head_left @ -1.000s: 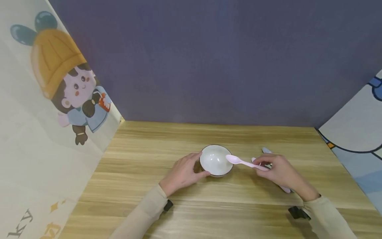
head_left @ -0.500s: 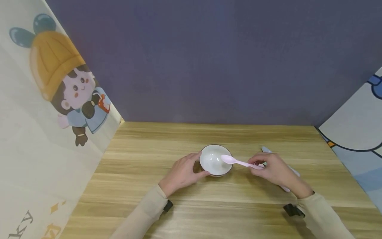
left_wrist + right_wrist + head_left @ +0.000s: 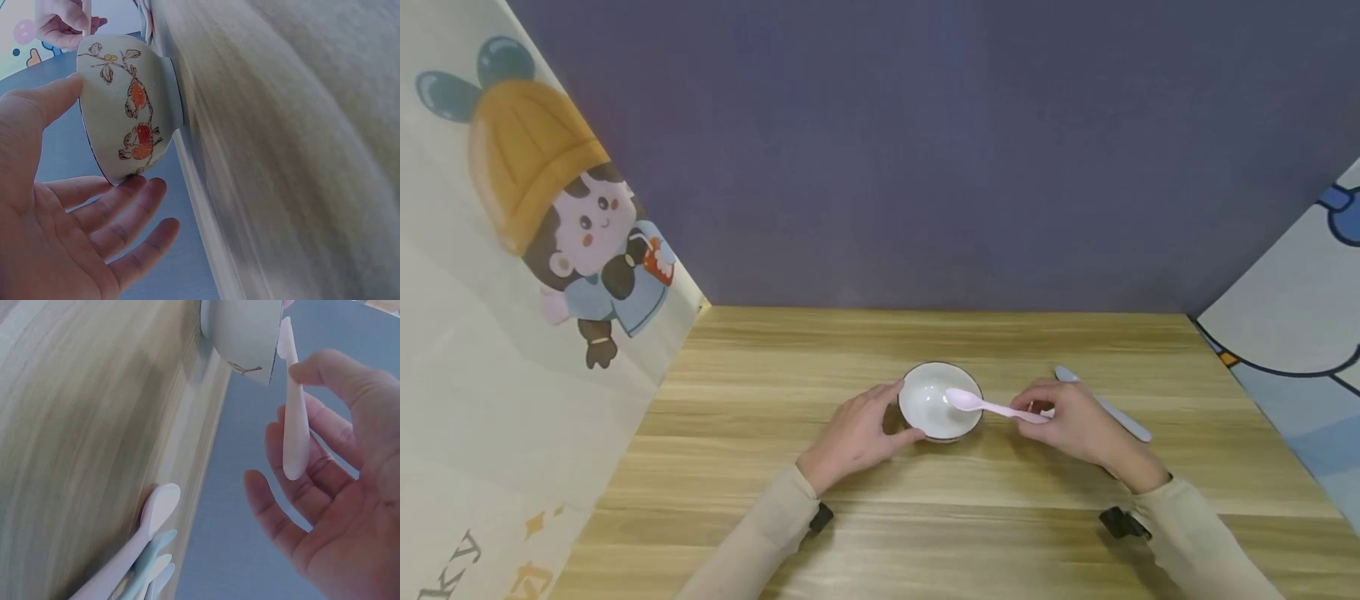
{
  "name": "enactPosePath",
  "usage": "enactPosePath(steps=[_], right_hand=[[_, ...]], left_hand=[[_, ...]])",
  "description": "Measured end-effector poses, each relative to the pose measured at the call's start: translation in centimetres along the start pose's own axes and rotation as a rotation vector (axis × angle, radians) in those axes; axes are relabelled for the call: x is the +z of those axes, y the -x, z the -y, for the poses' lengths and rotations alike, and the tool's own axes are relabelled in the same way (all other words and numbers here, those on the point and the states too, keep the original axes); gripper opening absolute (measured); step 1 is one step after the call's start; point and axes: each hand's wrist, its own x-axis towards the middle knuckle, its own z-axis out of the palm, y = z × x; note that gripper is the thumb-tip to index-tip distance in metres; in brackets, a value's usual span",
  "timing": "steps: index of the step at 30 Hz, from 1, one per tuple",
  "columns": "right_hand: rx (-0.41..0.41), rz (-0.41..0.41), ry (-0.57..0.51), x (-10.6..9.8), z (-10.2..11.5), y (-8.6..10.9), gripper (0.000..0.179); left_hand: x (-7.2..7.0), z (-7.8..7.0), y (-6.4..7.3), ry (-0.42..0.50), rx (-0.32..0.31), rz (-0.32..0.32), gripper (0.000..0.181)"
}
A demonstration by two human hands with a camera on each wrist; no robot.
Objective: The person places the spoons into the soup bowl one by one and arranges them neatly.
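Observation:
A white bowl [image 3: 928, 425] with a dark rim stands upright on the table. In the left wrist view the bowl [image 3: 134, 94] shows painted branches and orange-red fruit on its outside. My left hand [image 3: 859, 433] holds it at the left, thumb on the near rim and fingertips at the far side. Between thumb and fingers, my right hand [image 3: 1071, 421] pinches a pale pink spoon [image 3: 996, 408] by its handle. The spoon's head hangs over the inside of the bowl; whether it touches is unclear. In the right wrist view the spoon [image 3: 296, 437] runs past my thumb.
A light blue-grey utensil [image 3: 1127, 422] lies on the wooden table [image 3: 970, 533] behind my right hand. The right wrist view shows a pink spoon [image 3: 161, 506] and several other utensils beside it. A dark blue-grey panel [image 3: 925, 167] closes off the back.
My right hand has moved left with the pink spoon, bringing its head from the bowl's right rim to over the bowl's middle. My left hand and the bowl stay nearly still.

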Motion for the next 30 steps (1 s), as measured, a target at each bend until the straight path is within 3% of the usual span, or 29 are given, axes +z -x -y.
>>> enactPosePath(steps=[11,22,30], right_hand=[[-0.002,0.045,0.049,0.4,0.7,-0.5,0.014],[-0.069,-0.042,0.016,1.9,0.3,-0.9,0.018],[-0.118,-0.052,-0.025,2.4,0.6,-1.1,0.020]], left_hand=[[0.2,0.3,0.0,0.010,0.000,-0.015,0.088],[0.2,0.3,0.2,0.024,-0.003,-0.013,0.088],[0.2,0.2,0.2,0.020,-0.001,-0.002,0.089]])
